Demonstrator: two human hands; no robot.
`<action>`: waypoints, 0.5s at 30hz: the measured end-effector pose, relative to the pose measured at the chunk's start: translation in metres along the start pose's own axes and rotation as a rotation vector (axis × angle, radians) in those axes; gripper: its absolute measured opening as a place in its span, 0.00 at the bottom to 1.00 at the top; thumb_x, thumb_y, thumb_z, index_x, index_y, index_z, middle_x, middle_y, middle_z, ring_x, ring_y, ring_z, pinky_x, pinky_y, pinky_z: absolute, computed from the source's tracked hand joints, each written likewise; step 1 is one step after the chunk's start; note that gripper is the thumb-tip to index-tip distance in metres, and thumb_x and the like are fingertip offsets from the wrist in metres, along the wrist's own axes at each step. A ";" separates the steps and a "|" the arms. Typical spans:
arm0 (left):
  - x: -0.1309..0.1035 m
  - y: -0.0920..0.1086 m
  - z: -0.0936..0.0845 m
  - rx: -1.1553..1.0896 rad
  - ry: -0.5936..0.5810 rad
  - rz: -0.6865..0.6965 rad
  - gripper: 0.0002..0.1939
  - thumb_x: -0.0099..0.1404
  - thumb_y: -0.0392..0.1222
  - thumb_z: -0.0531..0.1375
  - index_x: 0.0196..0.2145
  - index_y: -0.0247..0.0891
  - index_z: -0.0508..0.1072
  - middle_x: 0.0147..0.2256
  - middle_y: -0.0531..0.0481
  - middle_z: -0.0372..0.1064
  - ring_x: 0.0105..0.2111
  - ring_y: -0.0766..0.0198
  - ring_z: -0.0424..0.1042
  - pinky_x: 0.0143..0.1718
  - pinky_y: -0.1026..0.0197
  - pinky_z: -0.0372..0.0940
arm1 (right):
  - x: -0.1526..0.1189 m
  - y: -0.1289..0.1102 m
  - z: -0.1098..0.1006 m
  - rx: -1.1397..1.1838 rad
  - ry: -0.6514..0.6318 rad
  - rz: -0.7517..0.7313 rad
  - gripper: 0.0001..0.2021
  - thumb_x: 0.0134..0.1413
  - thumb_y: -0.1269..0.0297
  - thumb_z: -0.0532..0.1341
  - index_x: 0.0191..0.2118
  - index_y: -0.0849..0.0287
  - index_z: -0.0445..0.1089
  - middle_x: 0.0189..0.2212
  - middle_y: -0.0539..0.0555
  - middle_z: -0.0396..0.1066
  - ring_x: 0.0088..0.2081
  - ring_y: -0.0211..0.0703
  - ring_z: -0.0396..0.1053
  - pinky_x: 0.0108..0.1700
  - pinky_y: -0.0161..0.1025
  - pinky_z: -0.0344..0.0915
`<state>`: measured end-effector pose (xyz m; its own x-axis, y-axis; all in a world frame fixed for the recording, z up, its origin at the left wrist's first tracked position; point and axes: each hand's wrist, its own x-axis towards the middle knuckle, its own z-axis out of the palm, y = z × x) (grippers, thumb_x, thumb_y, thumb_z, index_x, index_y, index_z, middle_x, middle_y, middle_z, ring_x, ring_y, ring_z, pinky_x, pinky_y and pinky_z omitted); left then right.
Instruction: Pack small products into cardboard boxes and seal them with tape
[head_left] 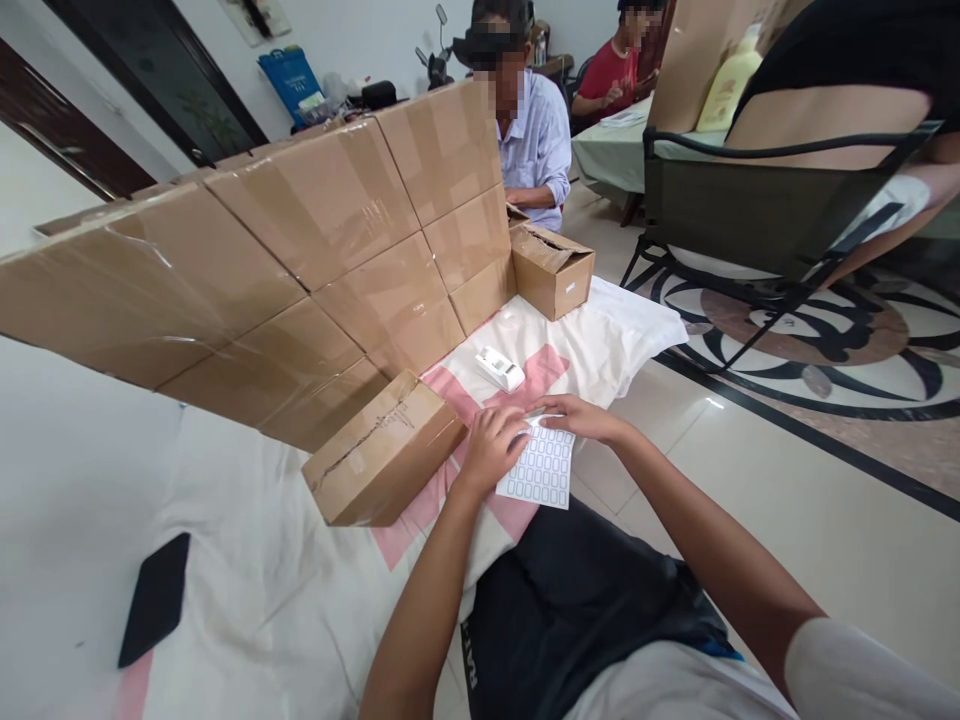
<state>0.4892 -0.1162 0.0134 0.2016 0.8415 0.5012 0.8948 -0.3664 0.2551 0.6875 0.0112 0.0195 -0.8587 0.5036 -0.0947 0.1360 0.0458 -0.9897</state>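
At the cloth-covered surface [240,600], the left hand [493,447] and right hand [581,416] grasp the label sheet [519,492]. Many labels [553,465] remain; the upper-centre carton [551,270] appears labelled, the centre-left carton [382,450] shows none.

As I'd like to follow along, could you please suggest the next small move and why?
Perhaps the right hand should peel at the upper end of the label sheet: that hand is there, near the left hand, and rows of outlined rectangles show below.
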 end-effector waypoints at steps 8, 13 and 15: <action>0.000 -0.002 0.002 -0.015 0.014 -0.021 0.09 0.71 0.44 0.59 0.45 0.45 0.78 0.51 0.46 0.72 0.51 0.55 0.67 0.53 0.49 0.61 | 0.001 0.003 0.001 -0.013 0.008 0.011 0.20 0.55 0.59 0.65 0.53 0.60 0.74 0.47 0.59 0.77 0.45 0.50 0.74 0.44 0.44 0.70; 0.002 0.000 0.000 -0.028 0.007 -0.019 0.07 0.71 0.42 0.59 0.40 0.45 0.79 0.49 0.47 0.73 0.50 0.56 0.68 0.51 0.51 0.62 | 0.000 0.000 0.003 -0.032 0.009 -0.003 0.20 0.55 0.60 0.65 0.53 0.60 0.74 0.47 0.58 0.76 0.46 0.50 0.74 0.46 0.44 0.70; 0.001 -0.001 0.001 -0.035 0.011 -0.029 0.09 0.70 0.43 0.59 0.45 0.44 0.77 0.51 0.46 0.72 0.51 0.55 0.67 0.52 0.50 0.62 | -0.001 0.000 0.004 -0.024 0.018 0.001 0.20 0.55 0.60 0.65 0.53 0.60 0.74 0.45 0.58 0.77 0.45 0.49 0.74 0.45 0.44 0.70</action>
<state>0.4892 -0.1145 0.0132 0.1712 0.8475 0.5025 0.8857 -0.3558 0.2982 0.6865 0.0076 0.0195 -0.8498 0.5189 -0.0931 0.1486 0.0663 -0.9867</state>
